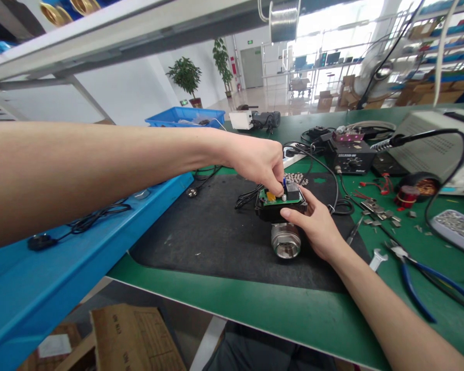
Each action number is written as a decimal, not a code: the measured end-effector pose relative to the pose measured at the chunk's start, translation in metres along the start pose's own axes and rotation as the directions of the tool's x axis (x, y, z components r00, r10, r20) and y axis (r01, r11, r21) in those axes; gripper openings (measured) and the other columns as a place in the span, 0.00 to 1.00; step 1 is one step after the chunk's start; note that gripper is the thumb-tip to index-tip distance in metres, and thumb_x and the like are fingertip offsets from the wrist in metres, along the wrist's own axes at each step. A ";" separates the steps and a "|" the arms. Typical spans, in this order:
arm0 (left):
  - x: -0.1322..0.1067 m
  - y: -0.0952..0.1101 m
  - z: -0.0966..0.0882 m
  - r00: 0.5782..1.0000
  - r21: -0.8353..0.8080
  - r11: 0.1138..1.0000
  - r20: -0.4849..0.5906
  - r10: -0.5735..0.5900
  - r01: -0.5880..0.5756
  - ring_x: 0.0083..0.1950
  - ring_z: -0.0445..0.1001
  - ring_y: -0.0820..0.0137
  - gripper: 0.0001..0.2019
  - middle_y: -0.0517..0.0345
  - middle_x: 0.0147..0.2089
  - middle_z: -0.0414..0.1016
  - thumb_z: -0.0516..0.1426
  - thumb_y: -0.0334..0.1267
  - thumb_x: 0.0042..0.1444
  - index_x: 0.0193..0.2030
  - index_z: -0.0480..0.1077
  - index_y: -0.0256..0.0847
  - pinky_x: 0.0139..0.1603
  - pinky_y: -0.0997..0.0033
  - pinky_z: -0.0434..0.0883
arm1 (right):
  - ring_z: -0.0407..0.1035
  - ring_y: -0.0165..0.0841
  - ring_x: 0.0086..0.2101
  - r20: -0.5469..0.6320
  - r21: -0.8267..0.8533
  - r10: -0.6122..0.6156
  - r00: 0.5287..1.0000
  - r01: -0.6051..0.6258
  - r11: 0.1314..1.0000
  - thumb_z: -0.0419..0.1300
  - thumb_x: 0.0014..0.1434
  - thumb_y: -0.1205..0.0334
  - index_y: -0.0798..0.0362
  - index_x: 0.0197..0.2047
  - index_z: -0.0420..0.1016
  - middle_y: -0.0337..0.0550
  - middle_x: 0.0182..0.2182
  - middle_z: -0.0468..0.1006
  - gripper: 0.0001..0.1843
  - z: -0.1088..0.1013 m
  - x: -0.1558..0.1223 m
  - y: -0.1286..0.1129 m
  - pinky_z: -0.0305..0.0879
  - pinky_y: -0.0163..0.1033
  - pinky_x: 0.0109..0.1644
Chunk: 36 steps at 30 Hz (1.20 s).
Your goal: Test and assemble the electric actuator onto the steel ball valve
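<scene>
A motorized ball valve stands on the black mat (216, 232), its threaded metal body (286, 241) facing me under a black actuator housing (272, 212). The housing is uncovered, and a green circuit board (266, 198) with a yellow part and a dark block shows on top. My right hand (319, 226) wraps around the right side of the housing, thumb at the front. From above, my left hand (261, 161) pinches down at the board with its fingers closed. A bit of blue shows beside those fingertips; what they hold is hidden. Black cables (248, 197) lie left of the housing.
On the right lie blue-handled pliers (410, 288), a wrench (378, 259), small metal pieces and a soldering station (351, 157). A blue tray (147, 226) runs along the left. Small metal parts (297, 178) sit behind the valve. A shelf (139, 38) hangs overhead.
</scene>
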<state>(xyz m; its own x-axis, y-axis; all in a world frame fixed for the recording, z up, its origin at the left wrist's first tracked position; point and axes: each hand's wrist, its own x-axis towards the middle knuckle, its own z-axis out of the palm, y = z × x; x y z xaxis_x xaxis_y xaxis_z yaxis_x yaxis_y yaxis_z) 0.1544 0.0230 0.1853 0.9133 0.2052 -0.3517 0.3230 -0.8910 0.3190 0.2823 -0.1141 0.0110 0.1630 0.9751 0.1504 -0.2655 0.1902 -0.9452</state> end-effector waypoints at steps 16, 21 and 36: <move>0.000 0.002 0.000 1.000 -0.001 1.000 -0.011 0.002 -0.002 0.24 0.57 0.78 0.12 0.64 0.22 0.65 0.62 0.39 0.54 0.36 0.83 0.29 0.28 0.69 0.50 | 0.73 0.44 0.60 -0.003 0.005 0.002 1.000 -0.002 1.000 0.78 0.49 0.55 0.47 0.65 0.70 0.45 0.60 0.79 0.42 0.000 0.000 0.000 0.66 0.52 0.68; 0.001 0.002 0.000 1.000 -0.006 1.000 -0.008 -0.006 0.006 0.24 0.57 0.78 0.12 0.64 0.22 0.64 0.63 0.39 0.54 0.35 0.83 0.30 0.29 0.69 0.50 | 0.73 0.45 0.60 -0.006 0.005 0.003 1.000 -0.003 1.000 0.78 0.49 0.55 0.47 0.65 0.70 0.45 0.60 0.78 0.43 0.000 0.000 0.001 0.66 0.53 0.68; 0.001 0.002 0.000 1.000 0.017 1.000 -0.001 -0.003 0.003 0.25 0.56 0.77 0.12 0.65 0.22 0.64 0.62 0.40 0.55 0.35 0.83 0.31 0.30 0.67 0.52 | 0.73 0.43 0.60 0.003 0.020 -0.007 1.000 0.007 1.000 0.78 0.50 0.57 0.48 0.65 0.69 0.44 0.60 0.79 0.42 0.000 0.000 0.001 0.67 0.49 0.67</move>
<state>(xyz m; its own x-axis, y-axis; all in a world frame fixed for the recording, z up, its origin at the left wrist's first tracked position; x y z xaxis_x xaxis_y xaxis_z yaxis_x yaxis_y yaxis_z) 0.1559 0.0215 0.1856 0.9127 0.2079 -0.3519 0.3213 -0.8971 0.3033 0.2817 -0.1139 0.0104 0.1621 0.9740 0.1580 -0.2832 0.1993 -0.9381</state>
